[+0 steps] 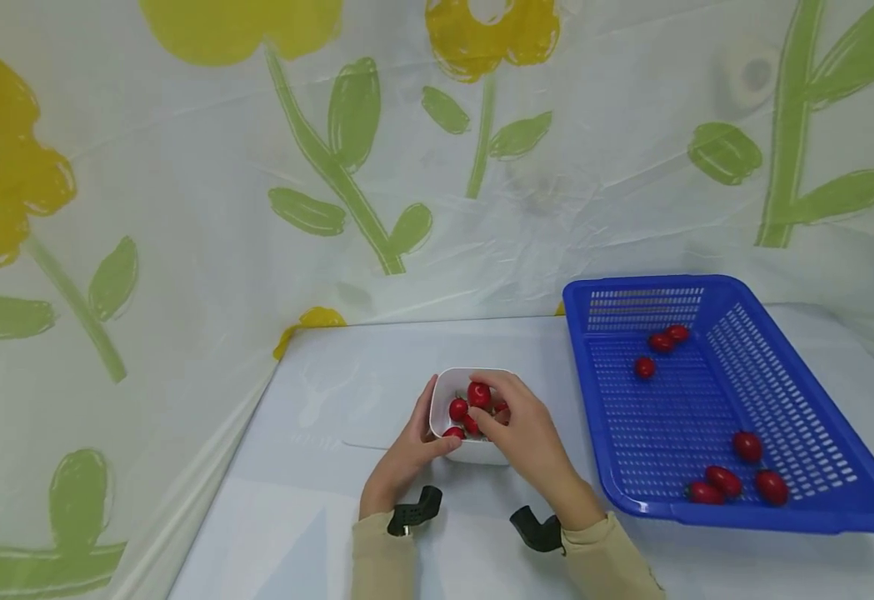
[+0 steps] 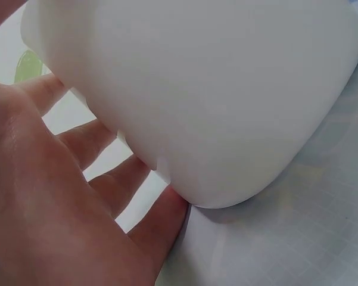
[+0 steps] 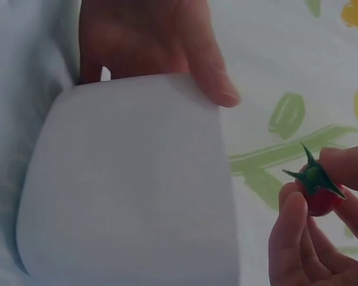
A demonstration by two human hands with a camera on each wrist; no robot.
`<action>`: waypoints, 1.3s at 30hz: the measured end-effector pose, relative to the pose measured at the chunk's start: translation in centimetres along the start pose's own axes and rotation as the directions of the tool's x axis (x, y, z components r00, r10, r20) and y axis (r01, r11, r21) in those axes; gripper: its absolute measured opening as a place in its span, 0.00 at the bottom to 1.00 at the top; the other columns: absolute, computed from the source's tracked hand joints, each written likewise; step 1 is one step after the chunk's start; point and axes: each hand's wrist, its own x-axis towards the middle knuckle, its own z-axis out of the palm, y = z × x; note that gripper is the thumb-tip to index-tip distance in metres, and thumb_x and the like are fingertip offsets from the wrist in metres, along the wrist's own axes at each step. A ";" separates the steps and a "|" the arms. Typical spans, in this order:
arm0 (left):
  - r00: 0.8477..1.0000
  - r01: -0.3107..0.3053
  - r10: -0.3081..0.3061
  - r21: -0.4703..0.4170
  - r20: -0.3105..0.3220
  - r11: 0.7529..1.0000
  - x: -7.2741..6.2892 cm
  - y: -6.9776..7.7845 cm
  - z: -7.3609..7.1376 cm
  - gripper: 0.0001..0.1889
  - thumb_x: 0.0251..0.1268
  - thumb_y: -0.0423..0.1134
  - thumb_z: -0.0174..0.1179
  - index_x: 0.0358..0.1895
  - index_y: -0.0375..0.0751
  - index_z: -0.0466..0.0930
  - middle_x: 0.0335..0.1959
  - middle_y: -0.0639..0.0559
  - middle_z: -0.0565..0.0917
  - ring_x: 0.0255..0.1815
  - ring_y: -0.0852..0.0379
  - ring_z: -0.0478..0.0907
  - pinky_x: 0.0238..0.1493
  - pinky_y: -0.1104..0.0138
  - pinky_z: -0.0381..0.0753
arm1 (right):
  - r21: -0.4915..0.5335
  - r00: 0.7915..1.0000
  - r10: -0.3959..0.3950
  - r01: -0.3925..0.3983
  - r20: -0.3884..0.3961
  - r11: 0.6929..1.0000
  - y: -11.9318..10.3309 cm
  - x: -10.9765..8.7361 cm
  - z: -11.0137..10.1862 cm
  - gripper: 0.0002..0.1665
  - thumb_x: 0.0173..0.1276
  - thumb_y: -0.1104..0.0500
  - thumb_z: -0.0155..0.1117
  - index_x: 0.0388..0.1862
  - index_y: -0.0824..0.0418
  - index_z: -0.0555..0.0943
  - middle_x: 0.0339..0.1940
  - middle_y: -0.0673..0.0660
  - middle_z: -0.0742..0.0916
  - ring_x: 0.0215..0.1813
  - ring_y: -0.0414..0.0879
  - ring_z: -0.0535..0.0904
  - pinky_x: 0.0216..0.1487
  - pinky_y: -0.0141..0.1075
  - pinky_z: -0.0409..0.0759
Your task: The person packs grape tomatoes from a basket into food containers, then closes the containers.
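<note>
A white square container (image 1: 481,452) stands on the table with several red cherry tomatoes (image 1: 458,408) inside. My left hand (image 1: 405,457) grips its left side, thumb over the near rim; in the left wrist view the fingers (image 2: 86,140) spread along the container wall (image 2: 202,107). Over the container, my right hand (image 1: 521,423) pinches one cherry tomato (image 1: 479,394) between thumb and fingers. That tomato's green leafy cap (image 3: 313,174) faces the camera in the right wrist view, where the fingertips (image 3: 292,208) hold it above rim level.
To the right sits a large blue plastic basket (image 1: 586,400) with slotted walls. Several cherry tomatoes lie in it, some at the far end and others near its front (image 1: 723,481). A flower-print sheet (image 1: 481,258) hangs behind the white table (image 1: 294,500).
</note>
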 end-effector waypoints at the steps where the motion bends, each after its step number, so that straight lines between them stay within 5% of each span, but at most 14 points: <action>1: 1.000 -0.003 0.003 -0.003 0.002 1.000 0.0 -0.1 0.0 0.43 0.57 0.40 0.58 0.68 0.71 0.39 0.68 0.65 0.48 0.68 0.53 0.47 0.57 0.50 0.63 | -0.007 1.000 -0.007 0.007 -0.006 1.000 0.1 0.0 0.2 0.25 0.56 0.59 0.66 0.54 0.48 0.74 0.48 0.44 0.75 0.36 0.42 0.75 0.32 0.29 0.77; 10: 1.000 -0.001 0.002 -0.031 0.018 1.000 0.0 -0.1 0.0 0.44 0.57 0.37 0.58 0.68 0.70 0.38 0.67 0.69 0.47 0.67 0.56 0.49 0.58 0.53 0.63 | -0.117 0.996 -0.091 0.093 0.020 0.989 0.8 0.1 1.5 0.25 0.53 0.60 0.68 0.53 0.54 0.76 0.43 0.48 0.76 0.34 0.44 0.74 0.32 0.30 0.76; 16: 0.999 0.004 -0.001 -0.053 0.054 0.999 -0.7 2.4 0.2 0.45 0.57 0.36 0.57 0.70 0.61 0.34 0.69 0.60 0.44 0.68 0.52 0.46 0.61 0.53 0.59 | -0.221 0.992 -0.125 0.126 0.020 0.967 1.4 0.0 2.1 0.25 0.53 0.60 0.68 0.52 0.54 0.76 0.44 0.49 0.78 0.35 0.40 0.75 0.33 0.29 0.76; 23: 0.997 -0.005 0.011 -0.074 0.071 0.997 -0.7 2.7 0.3 0.47 0.56 0.39 0.59 0.70 0.59 0.33 0.70 0.59 0.40 0.68 0.53 0.46 0.60 0.52 0.59 | -0.405 0.953 -0.302 0.277 0.003 0.871 2.2 -0.1 2.7 0.24 0.50 0.59 0.70 0.49 0.55 0.78 0.43 0.50 0.80 0.43 0.40 0.77 0.43 0.34 0.77; 26: 0.997 -0.007 0.014 -0.086 0.079 0.996 -0.6 2.7 0.2 0.48 0.55 0.39 0.61 0.70 0.61 0.33 0.70 0.61 0.39 0.68 0.55 0.47 0.61 0.53 0.59 | -0.431 0.944 -0.329 0.294 -0.007 0.853 2.2 -0.1 2.8 0.24 0.50 0.59 0.70 0.48 0.56 0.79 0.43 0.50 0.81 0.43 0.40 0.77 0.43 0.35 0.77; 39: 0.998 -0.015 0.018 -0.044 0.057 0.999 -0.7 2.7 0.3 0.45 0.57 0.36 0.58 0.69 0.66 0.35 0.70 0.59 0.40 0.68 0.49 0.45 0.59 0.54 0.61 | -0.405 0.952 -0.305 0.271 -0.019 0.873 2.1 -0.1 2.8 0.24 0.48 0.62 0.70 0.47 0.54 0.79 0.46 0.49 0.80 0.45 0.40 0.77 0.43 0.35 0.77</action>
